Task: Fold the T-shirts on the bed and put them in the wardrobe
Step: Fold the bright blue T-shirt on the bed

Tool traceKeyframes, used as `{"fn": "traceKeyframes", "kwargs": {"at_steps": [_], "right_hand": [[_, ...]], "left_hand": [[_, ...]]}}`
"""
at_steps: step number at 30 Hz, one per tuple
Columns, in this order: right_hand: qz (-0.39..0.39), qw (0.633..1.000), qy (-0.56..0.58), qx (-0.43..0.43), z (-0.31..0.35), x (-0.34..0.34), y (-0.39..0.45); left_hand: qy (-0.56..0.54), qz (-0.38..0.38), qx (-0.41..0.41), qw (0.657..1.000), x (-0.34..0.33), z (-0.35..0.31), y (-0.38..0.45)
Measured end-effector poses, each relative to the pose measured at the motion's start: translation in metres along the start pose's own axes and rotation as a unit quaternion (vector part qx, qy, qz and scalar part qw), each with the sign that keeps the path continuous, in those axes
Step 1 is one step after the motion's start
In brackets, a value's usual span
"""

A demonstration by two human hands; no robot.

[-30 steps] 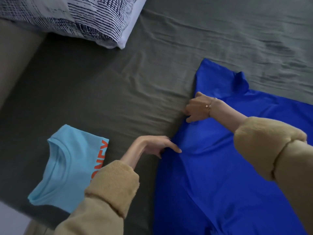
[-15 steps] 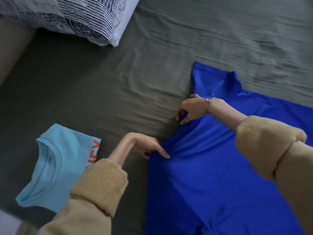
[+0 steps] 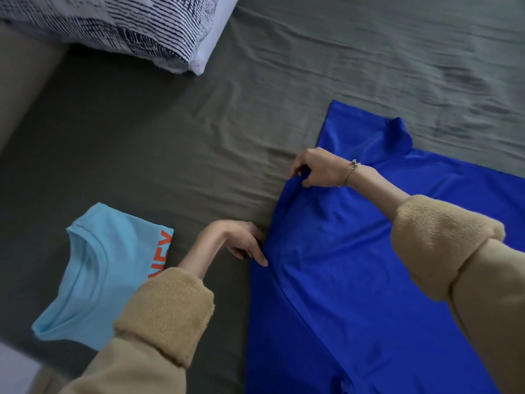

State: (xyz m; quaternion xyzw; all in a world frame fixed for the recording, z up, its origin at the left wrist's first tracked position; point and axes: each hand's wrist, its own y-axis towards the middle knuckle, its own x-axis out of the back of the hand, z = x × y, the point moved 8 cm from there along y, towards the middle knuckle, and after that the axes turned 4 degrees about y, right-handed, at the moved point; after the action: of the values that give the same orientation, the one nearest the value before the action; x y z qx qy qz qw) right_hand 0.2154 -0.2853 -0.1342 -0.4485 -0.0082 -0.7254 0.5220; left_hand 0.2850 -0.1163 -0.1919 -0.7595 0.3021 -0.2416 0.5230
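Head view shows the blue shirt (image 3: pixel 355 280) spread on the bed (image 3: pixel 199 137), with both hands at its left edge, so the likely trouble lies in the fold about to be made; the cloth looks thin and slippery, and if the two pinches rise unevenly the edge could sag between them and the fold land crooked; a loose pinch could let the fabric slide out, and the sleeve (image 3: pixel 366 132) at the far corner, already bunched, might get trapped inside the fold as a lump; dragging the shirt rather than lifting it may also ruck the sheet beneath. Right hand (image 3: pixel 318 169) has its fingers curled, pinching a raised tuck of the blue edge near the sleeve; left hand (image 3: pixel 241 243) sits lower on the same edge, fingers bent and touching the cloth, though whether it truly grips or merely presses I cannot tell. Light-blue shirt (image 3: pixel 105 277) lies already folded on the bed, well apart to the left; pillow (image 3: pixel 127 27) rests at the head of the bed; no wardrobe is in sight.
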Motion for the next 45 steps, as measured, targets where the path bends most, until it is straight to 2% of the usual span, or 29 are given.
{"fn": "traceKeyframes", "kwargs": {"at_steps": [6, 8, 10, 12, 15, 18, 22, 26, 29, 32, 35, 37, 39, 43, 45], "right_hand": [[-0.094, 0.995, -0.021, 0.012, -0.006, -0.004, 0.003], [-0.115, 0.993, -0.015, 0.025, -0.005, -0.005, 0.000], [-0.121, 0.993, 0.003, 0.006, -0.013, -0.001, -0.001], [-0.141, 0.989, 0.001, -0.039, -0.030, 0.011, -0.002], [-0.194, 0.970, -0.044, -0.138, -0.073, 0.036, -0.010], [-0.224, 0.953, -0.023, -0.202, -0.112, 0.057, -0.018], [-0.245, 0.947, -0.030, -0.208, -0.137, 0.083, -0.009], [-0.220, 0.953, -0.017, -0.209, -0.144, 0.094, 0.008], [-0.199, 0.956, -0.007, -0.214, -0.151, 0.099, 0.022], [-0.255, 0.948, -0.008, -0.191, -0.151, 0.119, 0.031], [-0.350, 0.916, 0.045, -0.192, -0.158, 0.141, 0.027], [-0.351, 0.915, 0.059, -0.190, -0.163, 0.144, 0.030], [-0.325, 0.925, 0.037, -0.194, -0.165, 0.141, 0.034], [-0.338, 0.908, 0.006, -0.247, -0.182, 0.152, 0.011], [-0.299, 0.909, 0.003, -0.290, -0.202, 0.149, -0.005]], "left_hand": [[0.061, 0.018, 0.049, 0.997, 0.009, 0.009, -0.007], [0.076, -0.001, 0.052, 0.996, 0.016, 0.011, -0.010], [0.065, -0.054, 0.046, 0.995, 0.030, 0.006, -0.010], [0.029, -0.147, 0.023, 0.988, 0.049, -0.003, -0.010], [-0.060, -0.298, -0.050, 0.951, 0.078, -0.026, -0.006], [-0.090, -0.370, -0.117, 0.917, 0.094, -0.059, -0.001], [-0.074, -0.352, -0.152, 0.920, 0.103, -0.098, 0.014], [-0.043, -0.272, -0.100, 0.956, 0.107, -0.106, 0.027], [-0.004, -0.229, -0.074, 0.971, 0.112, -0.103, 0.041], [-0.025, -0.188, -0.081, 0.979, 0.114, -0.100, 0.048], [-0.096, -0.153, -0.091, 0.979, 0.115, -0.097, 0.048], [-0.121, -0.130, -0.105, 0.979, 0.117, -0.097, 0.051], [-0.123, -0.126, -0.107, 0.979, 0.119, -0.098, 0.051], [-0.099, -0.179, -0.068, 0.977, 0.127, -0.096, 0.050], [-0.090, -0.175, -0.049, 0.979, 0.128, -0.095, 0.051]]}}
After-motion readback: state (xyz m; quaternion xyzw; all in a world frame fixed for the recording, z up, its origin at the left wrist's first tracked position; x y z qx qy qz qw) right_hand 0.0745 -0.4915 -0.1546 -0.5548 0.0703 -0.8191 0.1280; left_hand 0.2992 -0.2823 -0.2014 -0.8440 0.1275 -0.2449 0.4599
